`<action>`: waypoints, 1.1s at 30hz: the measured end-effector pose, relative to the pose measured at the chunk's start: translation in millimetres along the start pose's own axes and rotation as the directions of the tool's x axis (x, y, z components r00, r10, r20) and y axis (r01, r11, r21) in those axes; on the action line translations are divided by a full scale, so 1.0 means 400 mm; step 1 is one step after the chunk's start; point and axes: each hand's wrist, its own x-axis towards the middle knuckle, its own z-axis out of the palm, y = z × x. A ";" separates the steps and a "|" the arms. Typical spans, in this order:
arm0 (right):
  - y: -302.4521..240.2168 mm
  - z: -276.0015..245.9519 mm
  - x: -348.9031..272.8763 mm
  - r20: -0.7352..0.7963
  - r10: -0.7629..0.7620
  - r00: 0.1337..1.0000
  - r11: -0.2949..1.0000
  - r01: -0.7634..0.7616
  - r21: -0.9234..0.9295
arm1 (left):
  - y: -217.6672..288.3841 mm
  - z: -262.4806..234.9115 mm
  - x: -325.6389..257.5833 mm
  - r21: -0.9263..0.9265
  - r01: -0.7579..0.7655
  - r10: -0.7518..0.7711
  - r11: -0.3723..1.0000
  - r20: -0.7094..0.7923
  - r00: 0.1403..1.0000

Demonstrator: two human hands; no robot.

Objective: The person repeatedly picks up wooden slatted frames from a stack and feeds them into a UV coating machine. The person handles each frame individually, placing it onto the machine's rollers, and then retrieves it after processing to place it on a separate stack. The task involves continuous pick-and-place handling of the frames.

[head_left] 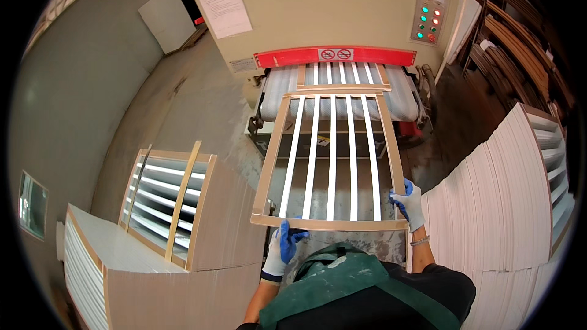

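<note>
A slatted wooden frame (331, 225), with brown edges and white slats, slopes out in front of me, its far end at the conveyor belt (275, 95). My left hand (283, 248), in a white and blue glove, is at the frame's near left corner. Its thumb overlaps the near rail and the other fingers lie along the rail's lower edge. On the right side rail, close to the near corner, my right hand (408, 205) has its gloved fingers closed. Beyond, a second slatted frame (342, 88) lies on the belt, partly under the machine's red guard (281, 58).
A large beige machine (330, 9) with a lit control panel (430, 16) stands ahead. Stacked frames (226, 220) rise on my left, with loose strips (183, 198) on top. Another tall stack (489, 201) is close on my right. Racks of brown boards (513, 55) stand farther right.
</note>
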 end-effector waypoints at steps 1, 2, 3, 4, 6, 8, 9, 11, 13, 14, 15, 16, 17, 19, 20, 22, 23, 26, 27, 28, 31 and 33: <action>0.015 -0.006 0.006 0.004 0.004 1.000 1.000 -0.004 0.027 | -0.008 0.005 0.007 -0.049 0.016 -0.016 0.999 0.002 1.000; 0.029 -0.011 0.014 -0.016 -0.006 1.000 0.999 0.005 -0.054 | -0.014 0.009 0.016 -0.052 0.048 -0.049 0.997 -0.011 0.999; 0.040 -0.014 0.027 -0.024 -0.017 1.000 0.994 0.014 -0.112 | -0.019 0.013 0.026 -0.051 0.042 -0.042 0.998 -0.014 0.999; 0.049 -0.017 0.042 -0.051 0.014 0.999 0.983 -0.023 -0.180 | -0.023 0.016 0.038 -0.016 0.012 -0.012 1.000 -0.007 1.000; 0.064 -0.016 0.080 -0.012 -0.055 0.998 0.980 0.052 -0.194 | -0.033 0.021 0.061 -0.142 0.073 -0.077 0.987 -0.024 0.997; 0.070 -0.024 0.114 -0.006 -0.034 0.999 0.970 0.032 -0.241 | -0.042 0.024 0.090 -0.196 0.104 -0.109 0.975 -0.011 0.994; 0.074 -0.026 0.126 -0.004 0.006 1.000 0.961 -0.007 -0.277 | -0.048 0.022 0.100 -0.205 0.120 -0.123 0.971 -0.004 0.992; 0.080 -0.027 0.148 -0.026 -0.035 0.999 0.882 0.018 -0.472 | -0.062 0.024 0.125 -0.236 0.147 -0.150 0.961 0.004 0.989; 0.085 -0.029 0.151 -0.039 -0.140 0.989 0.657 0.064 -0.751 | -0.078 0.027 0.147 -0.279 0.149 -0.152 0.949 0.013 0.988; 0.085 -0.029 0.148 -0.030 -0.149 0.988 0.668 0.078 -0.740 | -0.086 0.028 0.158 -0.291 0.177 -0.183 0.940 0.008 0.983; 0.083 -0.028 0.140 -0.036 -0.095 0.995 0.677 0.038 -0.735 | -0.095 0.031 0.168 -0.302 0.185 -0.192 0.935 0.009 0.981; 0.081 -0.026 0.133 -0.043 -0.072 0.997 0.692 0.018 -0.722 | -0.103 0.032 0.177 -0.304 0.195 -0.206 0.933 -0.006 0.979; 0.077 -0.024 0.124 -0.040 -0.107 0.994 0.660 0.041 -0.750 | -0.113 0.038 0.188 -0.354 0.179 -0.185 0.918 0.014 0.983; 0.068 -0.016 0.112 -0.034 -0.094 0.995 0.605 0.030 -0.796 | -0.125 0.038 0.213 -0.368 0.182 -0.193 0.912 0.007 0.981; 0.062 -0.010 0.110 -0.042 -0.079 0.996 0.572 0.011 -0.820 | -0.128 0.038 0.227 -0.366 0.172 -0.187 0.915 -0.007 0.982; 0.056 0.000 0.116 -0.011 -0.049 0.999 0.507 0.015 -0.862 | -0.133 0.036 0.254 -0.399 0.168 -0.180 0.901 0.008 0.984; 0.056 0.006 0.123 -0.011 -0.024 1.000 0.488 0.002 -0.873 | -0.132 0.033 0.266 -0.412 0.168 -0.182 0.896 0.003 0.983; 0.068 0.017 0.167 0.009 0.002 1.000 0.451 0.007 -0.893 | -0.134 0.030 0.289 -0.437 0.177 -0.181 0.882 0.033 0.983; 0.075 0.019 0.184 0.010 0.009 1.000 0.438 0.005 -0.899 | -0.134 0.029 0.296 -0.440 0.155 -0.158 0.885 0.029 0.987; 0.083 0.019 0.202 0.023 0.002 1.000 0.439 0.020 -0.898 | -0.137 0.029 0.295 -0.438 0.104 -0.097 0.893 0.039 0.995; 0.107 0.021 0.250 0.032 0.001 0.999 0.422 0.029 -0.906 | -0.154 0.018 0.285 -0.490 0.137 -0.127 0.861 0.055 0.990; 0.117 0.026 0.278 0.041 -0.013 0.999 0.404 0.042 -0.914 | -0.174 -0.003 0.263 -0.487 0.171 -0.157 0.856 0.069 0.985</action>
